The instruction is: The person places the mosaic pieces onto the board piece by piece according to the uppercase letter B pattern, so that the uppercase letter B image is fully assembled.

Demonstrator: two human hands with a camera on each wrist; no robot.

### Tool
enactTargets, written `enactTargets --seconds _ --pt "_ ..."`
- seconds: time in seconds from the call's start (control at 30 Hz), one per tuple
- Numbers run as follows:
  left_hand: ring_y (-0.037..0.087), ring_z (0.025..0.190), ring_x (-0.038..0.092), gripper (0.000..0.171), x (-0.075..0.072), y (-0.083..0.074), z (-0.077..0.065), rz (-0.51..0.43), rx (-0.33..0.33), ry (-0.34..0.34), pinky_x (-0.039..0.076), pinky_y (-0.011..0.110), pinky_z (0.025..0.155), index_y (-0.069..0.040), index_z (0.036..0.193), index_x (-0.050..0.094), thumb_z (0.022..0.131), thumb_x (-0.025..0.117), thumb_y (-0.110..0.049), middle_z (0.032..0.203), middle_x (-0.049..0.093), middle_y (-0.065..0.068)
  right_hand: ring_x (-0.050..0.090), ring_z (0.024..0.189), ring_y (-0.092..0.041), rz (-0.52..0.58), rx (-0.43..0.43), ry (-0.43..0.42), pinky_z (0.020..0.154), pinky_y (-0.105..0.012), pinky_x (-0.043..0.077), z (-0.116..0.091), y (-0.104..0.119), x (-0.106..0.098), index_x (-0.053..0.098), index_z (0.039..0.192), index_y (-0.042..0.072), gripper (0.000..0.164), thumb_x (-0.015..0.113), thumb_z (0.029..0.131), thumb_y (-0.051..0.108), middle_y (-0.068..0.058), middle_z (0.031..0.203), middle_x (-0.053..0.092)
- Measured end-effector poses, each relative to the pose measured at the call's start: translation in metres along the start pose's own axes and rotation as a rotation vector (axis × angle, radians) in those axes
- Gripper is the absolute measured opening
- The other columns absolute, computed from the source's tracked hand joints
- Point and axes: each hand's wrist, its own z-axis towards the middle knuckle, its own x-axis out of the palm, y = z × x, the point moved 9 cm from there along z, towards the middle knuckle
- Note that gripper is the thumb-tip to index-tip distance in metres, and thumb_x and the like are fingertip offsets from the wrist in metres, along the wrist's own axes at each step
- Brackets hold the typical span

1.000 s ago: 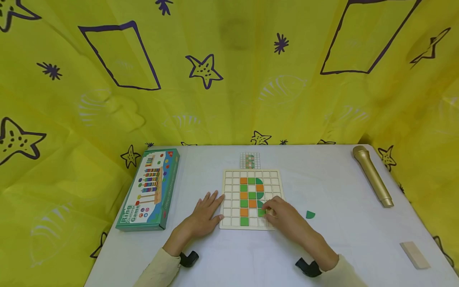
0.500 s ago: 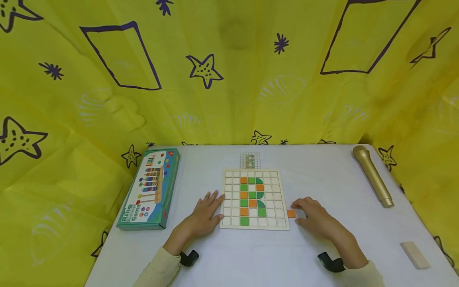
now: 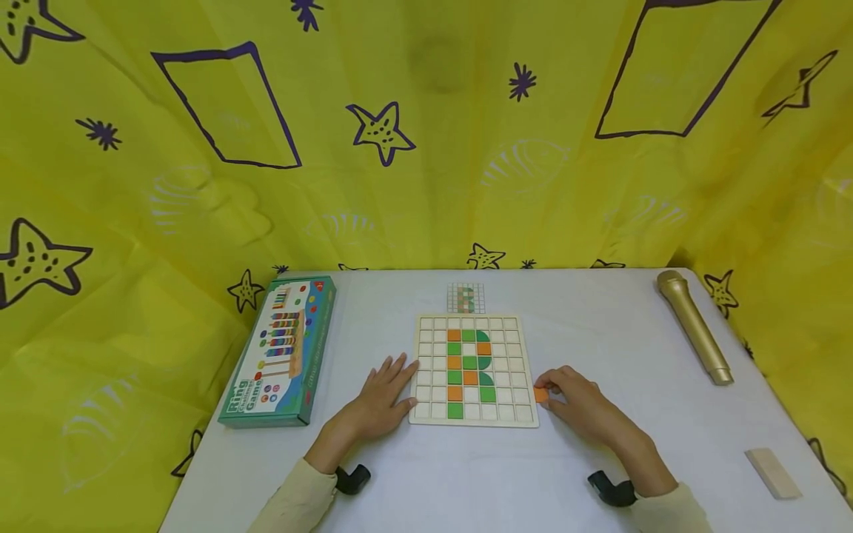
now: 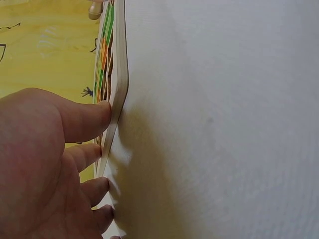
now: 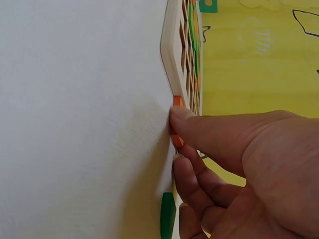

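Note:
A wooden grid board lies mid-table, with green and orange tiles forming a letter R. My left hand rests at its left edge, fingers spread; in the left wrist view the thumb touches the board's rim. Just off the right edge, my right hand pinches an orange square tile between thumb and fingers. The right wrist view shows this orange tile against the board's side, partly covered by the thumb. A dark green piece lies on the table below those fingers, hidden by the hand in the head view.
Behind the board lies a small pattern card printed with the same R. A ring game box is at the left. On the right are a gold microphone-shaped object and a pale wooden block.
My right hand has left the green tile on the board and moved right to the orange tile beside it. Its fingers have since closed on that tile. My left hand stays put.

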Motion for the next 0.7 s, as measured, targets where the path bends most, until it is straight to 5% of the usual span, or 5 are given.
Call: enactTargets --seconds 0.17,0.5,0.7 --pt "0.043 0.163 0.009 0.065 0.001 0.002 0.000 0.007 0.002 0.003 0.011 0.068 0.127 -0.014 0.168 0.030 0.111 0.053 -0.033 0.176 0.017 0.017 0.063 0.115 -0.028 0.001 0.021 -0.014 0.091 -0.044 0.038 0.000 -0.001 0.002 0.070 0.120 0.013 0.022 0.074 0.098 0.012 -0.004 0.119 0.064" --pt "0.043 0.163 0.008 0.065 0.003 0.001 0.000 0.005 0.007 0.015 0.010 0.067 0.128 -0.014 0.168 0.029 0.111 0.052 -0.034 0.176 0.016 0.017 0.061 0.112 -0.031 -0.046 -0.007 -0.037 0.097 -0.052 0.054 0.007 0.007 -0.008 0.070 0.118 0.004 0.021 0.073 0.098 0.006 -0.011 0.116 0.062" --pt "0.042 0.163 0.009 0.065 0.004 0.004 0.001 0.022 0.001 0.009 0.011 0.066 0.128 -0.015 0.168 0.028 0.111 0.051 -0.035 0.176 0.016 0.016 0.060 0.113 -0.030 -0.034 -0.021 -0.042 0.098 -0.049 0.054 0.017 0.030 0.002 0.071 0.117 0.003 0.020 0.073 0.098 0.004 -0.011 0.117 0.062"
